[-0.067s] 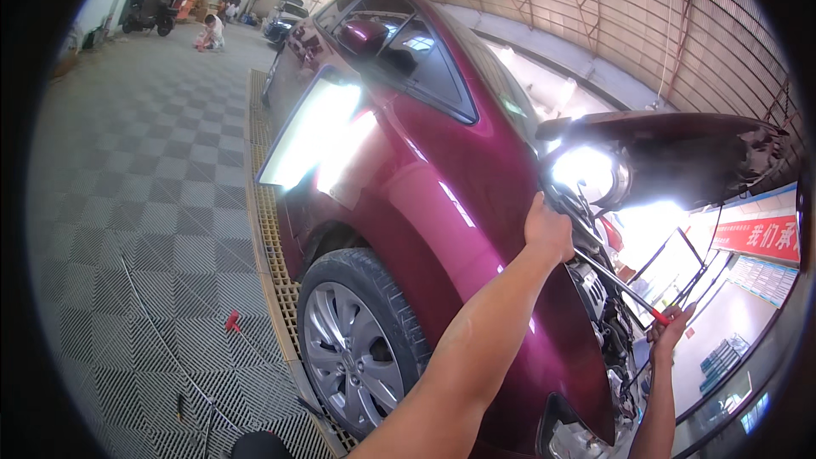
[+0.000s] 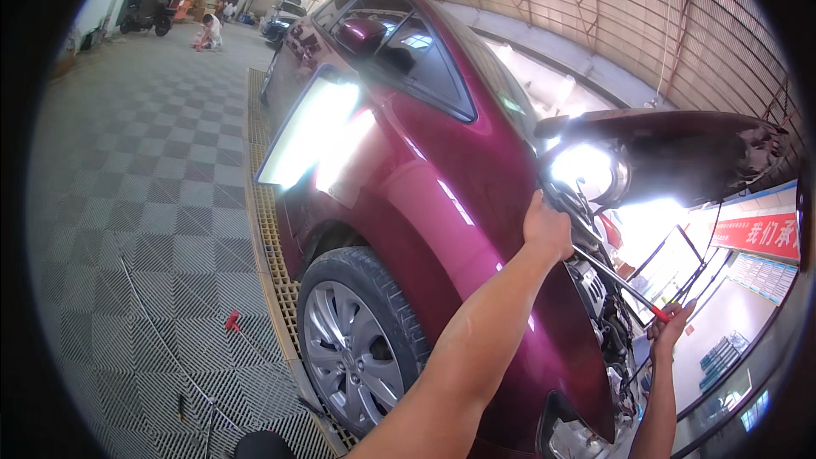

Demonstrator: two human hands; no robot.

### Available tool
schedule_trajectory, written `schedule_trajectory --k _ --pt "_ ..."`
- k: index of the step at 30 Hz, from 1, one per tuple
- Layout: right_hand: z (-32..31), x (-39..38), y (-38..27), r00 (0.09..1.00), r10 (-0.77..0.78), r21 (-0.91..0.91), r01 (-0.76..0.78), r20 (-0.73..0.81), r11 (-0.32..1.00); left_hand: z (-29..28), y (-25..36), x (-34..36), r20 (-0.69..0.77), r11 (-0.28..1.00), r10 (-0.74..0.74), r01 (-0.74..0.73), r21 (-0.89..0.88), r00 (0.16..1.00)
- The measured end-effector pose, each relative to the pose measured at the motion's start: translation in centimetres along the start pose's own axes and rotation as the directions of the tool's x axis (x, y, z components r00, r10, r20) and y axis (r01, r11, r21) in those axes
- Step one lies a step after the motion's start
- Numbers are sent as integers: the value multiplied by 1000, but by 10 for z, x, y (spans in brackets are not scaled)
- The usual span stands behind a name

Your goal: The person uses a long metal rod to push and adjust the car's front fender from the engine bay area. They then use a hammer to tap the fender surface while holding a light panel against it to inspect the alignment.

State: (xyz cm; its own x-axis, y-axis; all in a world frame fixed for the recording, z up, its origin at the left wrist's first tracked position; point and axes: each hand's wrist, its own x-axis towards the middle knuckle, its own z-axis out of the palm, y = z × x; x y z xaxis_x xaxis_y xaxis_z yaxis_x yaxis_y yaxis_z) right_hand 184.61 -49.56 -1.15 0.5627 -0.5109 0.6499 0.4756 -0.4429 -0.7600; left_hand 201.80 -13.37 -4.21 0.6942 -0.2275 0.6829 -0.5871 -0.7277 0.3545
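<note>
The left hand [image 2: 548,228] rests on the car's fender [image 2: 476,204] edge by the open engine bay [image 2: 608,306]; whether it grips anything cannot be told. The right hand [image 2: 670,330] clasps the red-tipped end of the hood prop rod [image 2: 616,279], which spans the bay under the raised hood [image 2: 671,140].

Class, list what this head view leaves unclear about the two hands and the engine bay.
- Left hand: its fingers curl over the fender edge, so what they touch is hidden.
- Right hand: small at the fisheye rim; its grip on the rod is unclear.
- Engine bay: mostly hidden behind the fender, and glare under the hood washes out the rest.
</note>
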Motion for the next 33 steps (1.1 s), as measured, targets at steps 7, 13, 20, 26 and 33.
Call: schedule_trajectory --k 7,13,20,26,33 --pt "8 -16 -13 998 63 -2 -63 -22 998 -8 0 -4 43 1000 24 -24 17 999" --pt "16 -18 -21 998 67 -1 -67 -21 998 -8 -1 -6 24 1000 3 -3 10 1000" --pt "5 -2 -12 999 11 18 -10 -41 1000 -5 9 3 54 997 27 -31 72 998" --pt "5 19 22 988 -152 64 152 -2 986 -8 11 10 104 991 -2 -12 133 995" --pt "15 60 47 957 -288 82 290 -32 954 -8 12 39 209 943 -80 6 333 975"
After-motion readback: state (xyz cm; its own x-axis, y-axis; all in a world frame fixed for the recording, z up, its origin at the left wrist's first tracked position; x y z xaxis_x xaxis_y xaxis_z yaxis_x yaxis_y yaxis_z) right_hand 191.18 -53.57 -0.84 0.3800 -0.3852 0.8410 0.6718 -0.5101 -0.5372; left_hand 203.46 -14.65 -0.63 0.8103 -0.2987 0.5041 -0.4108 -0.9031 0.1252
